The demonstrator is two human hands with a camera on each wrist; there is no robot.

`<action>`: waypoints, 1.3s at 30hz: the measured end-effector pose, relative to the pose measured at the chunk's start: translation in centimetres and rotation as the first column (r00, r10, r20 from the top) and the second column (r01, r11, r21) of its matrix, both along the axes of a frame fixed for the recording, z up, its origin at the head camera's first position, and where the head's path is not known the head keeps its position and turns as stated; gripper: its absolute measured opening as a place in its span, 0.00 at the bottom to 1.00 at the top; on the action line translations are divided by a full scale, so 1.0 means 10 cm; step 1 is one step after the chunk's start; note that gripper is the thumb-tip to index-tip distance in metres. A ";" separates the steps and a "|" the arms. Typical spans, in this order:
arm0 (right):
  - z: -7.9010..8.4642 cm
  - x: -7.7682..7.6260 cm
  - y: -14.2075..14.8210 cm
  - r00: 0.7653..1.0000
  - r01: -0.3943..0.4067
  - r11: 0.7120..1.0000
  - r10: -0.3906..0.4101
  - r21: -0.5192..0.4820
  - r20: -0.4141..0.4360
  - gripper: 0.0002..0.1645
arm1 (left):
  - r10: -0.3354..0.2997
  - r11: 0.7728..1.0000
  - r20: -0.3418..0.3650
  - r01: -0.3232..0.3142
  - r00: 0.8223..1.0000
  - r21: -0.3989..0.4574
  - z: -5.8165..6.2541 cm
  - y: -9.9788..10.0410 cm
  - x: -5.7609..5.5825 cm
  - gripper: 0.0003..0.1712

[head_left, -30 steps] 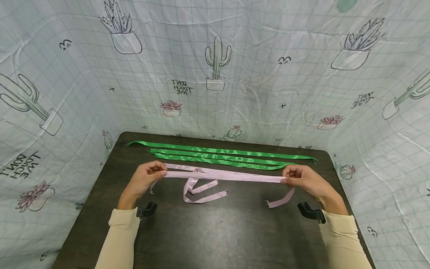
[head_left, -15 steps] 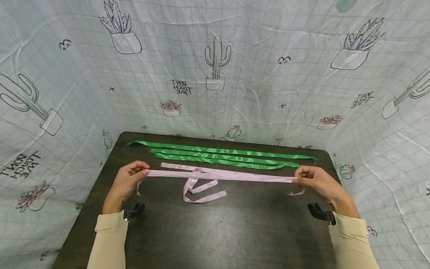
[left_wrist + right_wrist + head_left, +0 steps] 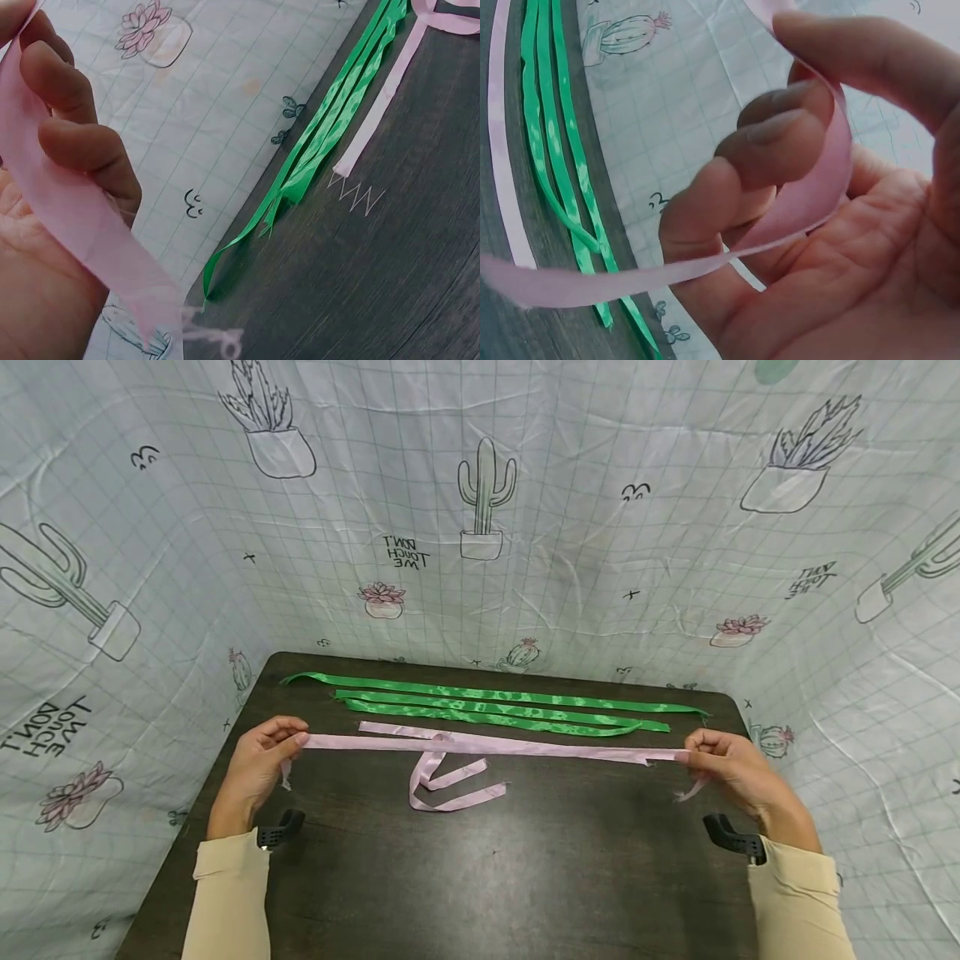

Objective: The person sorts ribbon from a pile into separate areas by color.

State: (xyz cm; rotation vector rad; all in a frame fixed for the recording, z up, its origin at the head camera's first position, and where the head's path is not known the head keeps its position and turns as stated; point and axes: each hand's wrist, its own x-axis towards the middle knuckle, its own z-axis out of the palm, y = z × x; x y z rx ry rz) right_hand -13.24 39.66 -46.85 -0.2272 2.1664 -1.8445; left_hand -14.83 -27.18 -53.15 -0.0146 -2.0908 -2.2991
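Note:
A pink ribbon (image 3: pixel 375 742) is stretched nearly level across the table between both hands. My left hand (image 3: pixel 258 760) pinches it near one end, and the frayed tail dangles past the palm in the left wrist view. My right hand (image 3: pixel 738 771) pinches the other side between thumb and fingers; its loose end (image 3: pixel 630 283) curls across the palm in the right wrist view. Behind the taut ribbon, another pink ribbon (image 3: pixel 390 729) lies on the table, partly covered from the head view. Its looped part and loose ends (image 3: pixel 457 802) spread toward the front.
Several green ribbons (image 3: pixel 495 695) lie side by side along the back of the dark wooden table (image 3: pixel 480 893). A pale cloth printed with cacti (image 3: pixel 555 568) hangs round the back and sides. Black wrist mounts (image 3: pixel 281 829) sit at both sleeves.
Both hands have moved apart, the left one leftward and the right one rightward, with the held pink ribbon now spanning a wider stretch. The ribbons on the table have stayed in place.

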 end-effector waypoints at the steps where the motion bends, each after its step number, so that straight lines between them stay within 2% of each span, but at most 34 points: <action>1: -0.01 0.00 0.02 1.000 0.006 1.000 -0.006 -0.022 0.004 0.12 | 0.010 1.000 0.001 -0.010 1.000 0.009 0.00 -0.01 0.00 0.04; 3: -0.02 0.00 0.05 1.000 0.020 0.998 -0.019 -0.066 0.009 0.15 | 0.023 0.999 -0.002 -0.023 1.000 0.044 0.00 -0.03 -0.02 0.05; 8: -0.03 0.00 0.11 0.995 0.095 0.985 -0.089 -0.142 0.049 0.17 | 0.057 0.993 -0.025 -0.054 0.998 0.107 0.02 -0.06 -0.07 0.13; 16: -0.05 0.02 0.14 0.967 0.250 0.943 -0.234 -0.218 0.096 0.18 | 0.133 0.983 -0.003 -0.131 0.991 0.130 0.07 -0.11 -0.12 0.17; 26: -0.10 0.03 0.25 0.939 0.342 0.878 -0.310 -0.336 0.147 0.19 | 0.188 0.939 0.053 -0.195 0.981 0.284 0.07 -0.25 -0.14 0.15; 29: -0.13 0.03 0.28 0.936 0.352 0.851 -0.311 -0.391 0.166 0.20 | 0.193 0.923 0.066 -0.204 0.979 0.326 0.05 -0.29 -0.13 0.14; 33: -0.16 0.03 0.32 0.936 0.352 0.801 -0.297 -0.484 0.190 0.21 | 0.202 0.904 0.075 -0.215 0.977 0.368 0.03 -0.33 -0.13 0.13; 36: -0.16 0.04 0.34 0.920 0.392 0.738 -0.307 -0.550 0.244 0.20 | 0.209 0.894 0.071 -0.220 0.975 0.390 0.02 -0.34 -0.14 0.13; 39: -0.14 0.03 0.33 0.893 0.451 0.669 -0.337 -0.591 0.299 0.19 | 0.204 0.884 0.065 -0.213 0.977 0.416 0.01 -0.34 -0.15 0.13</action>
